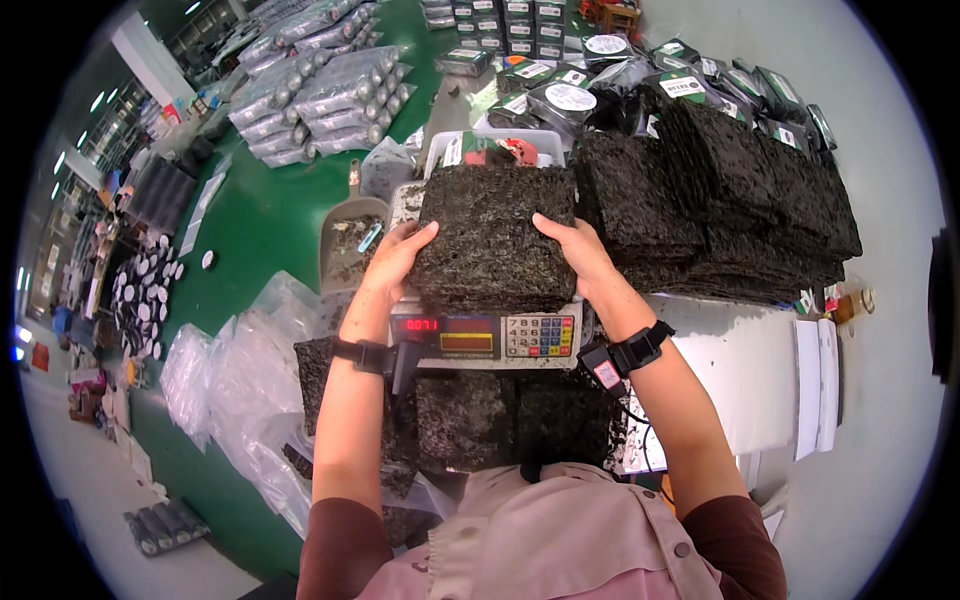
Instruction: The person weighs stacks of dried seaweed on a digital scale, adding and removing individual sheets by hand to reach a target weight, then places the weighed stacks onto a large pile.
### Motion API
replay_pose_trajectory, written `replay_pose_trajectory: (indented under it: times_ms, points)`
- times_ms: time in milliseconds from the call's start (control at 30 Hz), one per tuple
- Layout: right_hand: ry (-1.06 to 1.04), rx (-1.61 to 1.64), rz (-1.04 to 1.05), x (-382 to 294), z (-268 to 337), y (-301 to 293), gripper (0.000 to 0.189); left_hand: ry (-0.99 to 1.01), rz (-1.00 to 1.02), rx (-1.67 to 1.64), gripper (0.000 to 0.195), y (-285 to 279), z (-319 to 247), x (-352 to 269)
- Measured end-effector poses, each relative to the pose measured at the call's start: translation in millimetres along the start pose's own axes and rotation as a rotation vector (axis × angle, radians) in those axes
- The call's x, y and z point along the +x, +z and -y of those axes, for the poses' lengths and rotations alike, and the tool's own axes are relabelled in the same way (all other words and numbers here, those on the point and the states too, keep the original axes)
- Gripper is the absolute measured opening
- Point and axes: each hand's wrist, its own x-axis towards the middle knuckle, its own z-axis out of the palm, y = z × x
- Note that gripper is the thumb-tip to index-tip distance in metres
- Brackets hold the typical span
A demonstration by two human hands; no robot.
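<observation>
A thick stack of dried seaweed sheets (495, 240) is held between my two hands above an electronic scale (484, 341). My left hand (397, 255) grips its left edge, thumb on top. On the right edge is my right hand (576, 251), its thumb also on top and its fingers partly hidden. The scale's red display is lit and its keypad shows below the stack; most of its platform is covered. Whether the stack touches the platform, I cannot tell. More dark seaweed sheets (465, 420) lie between the scale and my body.
Tall seaweed piles (750, 202) stand at the right, with labelled packets (679, 86) behind them. A white plastic bin (559, 142) is beyond the scale. Left are a dustpan (352, 255) with scraps and clear plastic bags (240, 375). Wrapped bundles (352, 97) are stacked on the green floor.
</observation>
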Motion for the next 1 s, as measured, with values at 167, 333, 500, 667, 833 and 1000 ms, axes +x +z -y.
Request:
replay_pose_trajectory:
  times_ms: [167, 333, 500, 667, 833, 1000]
  points:
    - [-0.149, -0.102, -0.039, -7, 2, 9, 0.064, -0.035, 0.188, -0.208, 0.062, -17, -1, 7]
    - [-0.631, -0.400, 0.207, -15, 25, -4, 0.087, 0.436, 0.262, -0.099, 0.074, -24, -4, -10]
    - [-0.612, -0.491, 0.189, -14, 8, -11, 0.080, 0.495, 0.324, 0.031, 0.064, -23, 20, -6]
    - [-0.501, -0.175, 0.225, 9, -13, -6, 0.087, 0.557, 0.171, -0.045, 0.071, -23, 55, 21]
    - [-0.446, -0.170, 0.226, 25, -12, -7, 0.085, 0.378, 0.171, -0.123, 0.069, -6, 40, 29]
    - [-0.457, -0.295, 0.230, 37, -6, -6, 0.102, 0.382, 0.145, -0.165, 0.062, -8, 36, 35]
